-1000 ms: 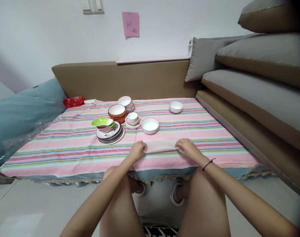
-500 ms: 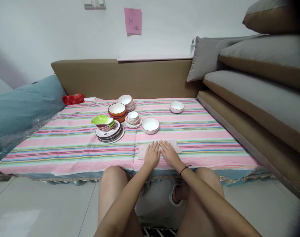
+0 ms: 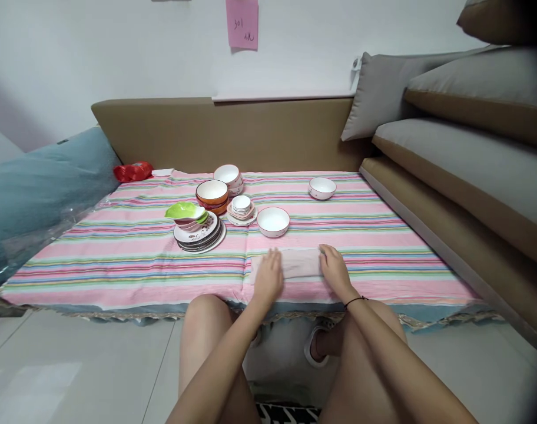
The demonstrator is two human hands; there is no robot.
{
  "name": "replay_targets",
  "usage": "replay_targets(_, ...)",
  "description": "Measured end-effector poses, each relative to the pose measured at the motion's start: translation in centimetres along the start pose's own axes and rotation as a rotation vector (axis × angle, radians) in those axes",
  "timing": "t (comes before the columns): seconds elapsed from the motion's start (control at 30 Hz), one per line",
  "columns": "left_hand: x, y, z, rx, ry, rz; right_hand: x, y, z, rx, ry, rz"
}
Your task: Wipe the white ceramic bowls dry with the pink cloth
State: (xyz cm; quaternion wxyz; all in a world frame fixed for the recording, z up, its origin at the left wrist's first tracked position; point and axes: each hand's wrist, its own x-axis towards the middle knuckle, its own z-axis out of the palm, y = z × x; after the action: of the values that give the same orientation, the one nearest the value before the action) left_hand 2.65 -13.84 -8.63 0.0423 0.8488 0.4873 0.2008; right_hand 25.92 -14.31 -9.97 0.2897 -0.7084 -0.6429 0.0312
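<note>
A pale pink folded cloth (image 3: 300, 263) lies as a flat strip on the striped bedcover, near its front edge. My left hand (image 3: 269, 274) rests on the left part of the cloth with its fingers stretched forward, slightly blurred. At the cloth's right end, my right hand (image 3: 335, 271) touches the edge, fingers a little bent and apart from the thumb. Just beyond the cloth stands a white bowl (image 3: 273, 222) with a red rim. A similar white bowl (image 3: 322, 188) sits farther back on the right.
Left of centre are stacked plates (image 3: 201, 232) topped by green leaf-shaped dishes (image 3: 184, 211), orange bowls (image 3: 212, 194), white bowls (image 3: 228, 175) and small dishes (image 3: 241, 206). A red bundle (image 3: 133, 172) lies at the back left. Grey-brown cushions (image 3: 454, 150) are piled along the right.
My hands have moved apart across the cloth: the right hand slid rightward to its end, the left shifted slightly left. The view has tilted down a little. The bowls stay in place.
</note>
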Motion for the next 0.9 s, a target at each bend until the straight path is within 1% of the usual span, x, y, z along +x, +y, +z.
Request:
replay_targets(0.07,-0.2,1.7,0.9,-0.044,-0.108,0.193,0.4,-0.5,0.1,-0.004,-0.008,0.001)
replay_targets(0.1,-0.4,2.3,1.3,-0.051,-0.140,0.229,0.6,-0.7,0.2,-0.009,-0.013,0.013)
replay_targets(0.17,-0.7,3.0,1.7,-0.060,-0.168,0.241,0.8,-1.0,0.1,-0.015,-0.023,0.047)
replay_targets(0.23,-0.8,3.0,1.7,-0.072,-0.148,0.207,0.9,-1.1,-0.4,-0.015,-0.031,0.073)
replay_targets(0.33,-0.8,2.5,0.9,-0.093,-0.141,0.162,0.7,-1.4,-1.5,0.001,-0.057,0.072)
replay_targets(0.43,-0.6,1.9,-0.1,-0.145,-0.212,0.155,0.5,-1.7,-2.2,0.029,-0.130,0.074)
replay_targets(0.47,-0.5,1.6,-0.5,-0.163,-0.213,0.127,0.4,-1.6,-2.3,0.040,-0.154,0.087)
replay_targets(0.5,-0.5,1.3,-1.0,-0.175,-0.189,0.069,0.4,-1.5,-2.4,0.053,-0.176,0.105)
replay_targets(0.53,-0.6,0.8,-1.4,-0.179,-0.140,-0.029,0.4,-1.3,-2.5,0.070,-0.195,0.123)
replay_targets(0.6,-0.8,-0.6,-2.3,-0.195,-0.017,-0.302,0.5,-0.6,-2.7,0.119,-0.234,0.146)
replay_targets(0.63,-1.0,-1.4,-2.7,-0.230,0.019,-0.444,0.6,-0.2,-2.8,0.149,-0.255,0.152)
replay_targets(0.67,-1.2,-2.2,-3.1,-0.239,0.025,-0.512,0.7,0.2,-2.8,0.180,-0.273,0.154)
replay_targets(0.73,-1.6,-3.9,-3.5,-0.270,0.009,-0.583,0.9,0.8,-3.0,0.232,-0.295,0.155)
replay_targets(0.8,-1.8,-5.1,-3.8,-0.315,-0.019,-0.636,1.1,1.1,-3.0,0.271,-0.288,0.156)
replay_targets(0.9,-1.7,-6.1,-4.1,-0.387,-0.064,-0.675,1.2,1.3,-3.0,0.301,-0.254,0.165)
